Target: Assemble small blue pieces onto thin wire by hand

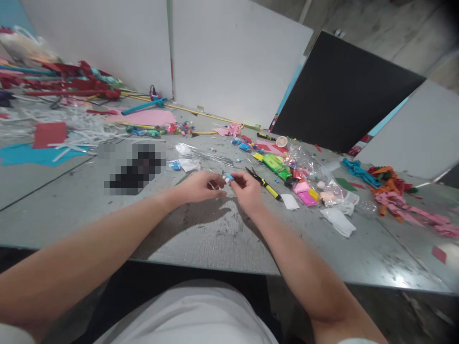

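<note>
Pinching a tiny white-and-blue bit [228, 177] between fingertips of left hand [201, 187] and right hand [246, 189], both pressed together on it, held just above the grey table [222, 234] near its middle. Too small to tell what the bit is.

Progress, judged only: looks mid-assembly, small piece in hand, nothing finished visible near the grip. Plenty of loose stock unused.

Just right of the hands: yellow-and-black cutter [267, 185], white paper scrap [289, 201], clear bag of coloured blocks [304, 174], green block [275, 165]. Left: clear plastic wrap [201, 154]. Further out: pink and orange strips [405, 203] far right, red sticks [71, 83] and white shreds [82, 126] far left, white boards [233, 57] and black board [340, 91] behind.

Writing, brands: none readable.
</note>
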